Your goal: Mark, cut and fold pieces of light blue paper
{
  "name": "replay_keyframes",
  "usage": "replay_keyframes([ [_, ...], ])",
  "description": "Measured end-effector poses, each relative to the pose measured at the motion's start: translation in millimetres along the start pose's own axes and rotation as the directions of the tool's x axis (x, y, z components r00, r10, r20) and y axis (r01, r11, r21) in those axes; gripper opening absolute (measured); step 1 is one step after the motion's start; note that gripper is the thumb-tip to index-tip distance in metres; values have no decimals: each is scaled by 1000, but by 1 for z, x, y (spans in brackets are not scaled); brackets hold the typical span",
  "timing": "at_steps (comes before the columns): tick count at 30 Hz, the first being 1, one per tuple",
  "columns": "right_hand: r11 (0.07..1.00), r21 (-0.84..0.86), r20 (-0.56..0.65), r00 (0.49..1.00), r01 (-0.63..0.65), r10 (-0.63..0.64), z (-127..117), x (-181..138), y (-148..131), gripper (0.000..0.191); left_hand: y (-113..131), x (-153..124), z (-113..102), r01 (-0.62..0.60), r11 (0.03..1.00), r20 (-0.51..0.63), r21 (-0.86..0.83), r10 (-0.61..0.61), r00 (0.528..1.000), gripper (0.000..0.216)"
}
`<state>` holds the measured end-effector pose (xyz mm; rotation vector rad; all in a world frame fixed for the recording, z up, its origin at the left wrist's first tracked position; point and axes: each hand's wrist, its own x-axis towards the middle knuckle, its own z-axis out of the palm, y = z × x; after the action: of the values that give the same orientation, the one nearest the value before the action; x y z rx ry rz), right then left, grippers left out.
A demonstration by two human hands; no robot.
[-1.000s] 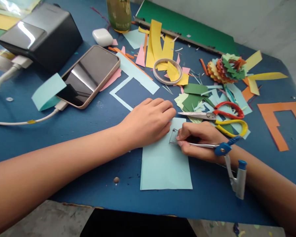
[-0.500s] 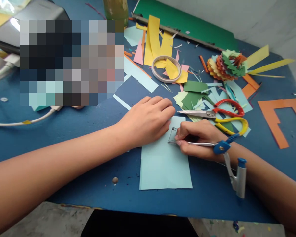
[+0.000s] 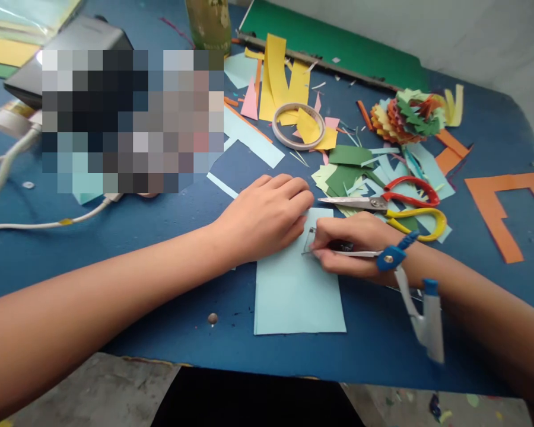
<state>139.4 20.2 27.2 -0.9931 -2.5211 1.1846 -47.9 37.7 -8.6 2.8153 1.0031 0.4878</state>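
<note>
Right hand (image 3: 360,230): fingers pinched tight around compass (image 3: 390,259). Left hand (image 3: 271,214): fingers loosely curled upon blue paper (image 3: 298,296) beneath; slack pressure might let it slip.

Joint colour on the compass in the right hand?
The compass joint is blue; it shows best in the head view.

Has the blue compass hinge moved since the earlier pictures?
Yes. Judged against the scissors lying on the table, the blue compass hinge has shifted slightly left, along with the right hand.
</note>
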Motion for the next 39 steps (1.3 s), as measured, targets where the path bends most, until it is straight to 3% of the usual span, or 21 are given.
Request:
replay_keyframes([
  [3,990,135,-185,980,-45,69,-7,-22,6,9,1,1,-1,5,1000,15,6,-5,1000,19],
  [4,996,75,-252,965,-53,71,-9,-31,9,14,1,0,-1,3,1000,18,7,-3,1000,19],
  [9,957,-286,-283,958,-35,-49,4,-59,31,22,1,-1,-1,9,1000,-5,-16,-9,1000,20],
  [14,929,-370,-164,985,-21,-43,18,-63,39,3,1,-1,-1,12,999,-23,-41,-13,1000,21],
  [18,929,-370,-76,996,24,-56,13,-61,33,7,-1,-1,-2,1,999,-17,-48,-2,1000,22],
  [21,935,-328,-33,988,135,-154,11,-58,29,13,-1,-2,-4,-7,998,-2,-56,7,1000,22],
  [25,924,-287,-35,961,252,-273,12,-55,28,15,-1,-2,-3,-26,998,16,-55,27,999,22],
  [31,918,-301,-70,953,260,-293,15,-56,24,15,-4,1,-3,-49,999,-70,-4,49,996,17],
  [33,916,-308,-74,953,257,-293,17,-57,23,17,0,-3,-7,-105,994,-158,37,109,981,13],
  [35,912,-316,-87,950,260,-301,18,-57,24,19,9,-12,-13,-255,966,-208,46,259,943,14],
  [37,909,-322,-87,948,263,-305,20,-58,27,20,22,-23,-18,-413,910,-140,-42,404,904,24],
  [39,907,-328,-85,948,263,-306,23,-60,31,20,36,-33,-20,-435,893,-78,-116,428,900,31],
])
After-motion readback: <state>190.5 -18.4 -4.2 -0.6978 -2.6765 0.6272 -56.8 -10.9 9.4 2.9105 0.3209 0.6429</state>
